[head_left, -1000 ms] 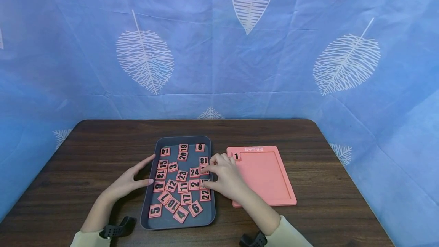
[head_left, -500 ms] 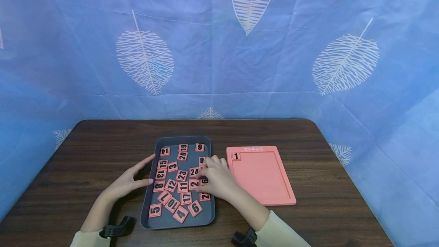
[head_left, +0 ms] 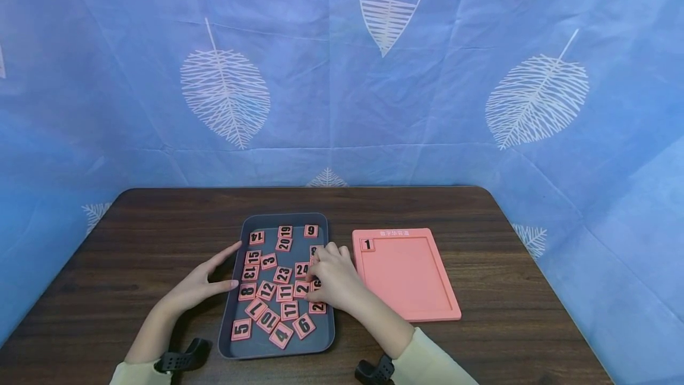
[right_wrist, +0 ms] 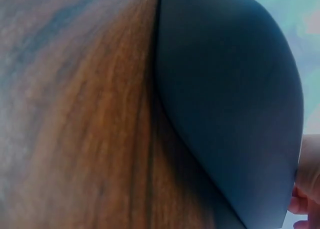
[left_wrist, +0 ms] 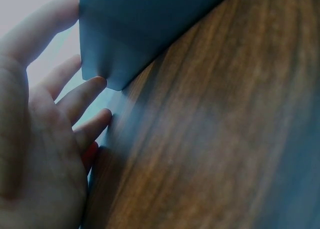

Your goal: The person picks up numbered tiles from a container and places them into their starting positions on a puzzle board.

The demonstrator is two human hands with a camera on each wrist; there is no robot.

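Note:
A dark grey tray (head_left: 278, 349) holds several pink tiles with black numbers. My right hand (head_left: 336, 278) reaches over its right side, finger and thumb pinching the number 2 tile (head_left: 300, 289) at its edges. Tile 24 (head_left: 301, 269) lies just beyond it; other tiles are partly covered by the hand. My left hand (head_left: 195, 284) touches the tray's left rim with spread, fairly straight fingers. In the left wrist view, fingertips (left_wrist: 95, 84) meet the tray's outer wall (left_wrist: 135, 34). From the right wrist, the tray's wall (right_wrist: 230, 99) hides most of the hand.
Right of the tray lies a pink square board (head_left: 408, 278) with a raised rim. The number 1 tile (head_left: 367, 245) sits in its top left corner. Both stand on a dark wooden table (head_left: 497, 314), with a blue leaf-patterned cloth (head_left: 320, 106) behind.
My right hand has moved left over the tray, from the tiles along its right side to the number 2 tile. My left hand has stayed at the left rim.

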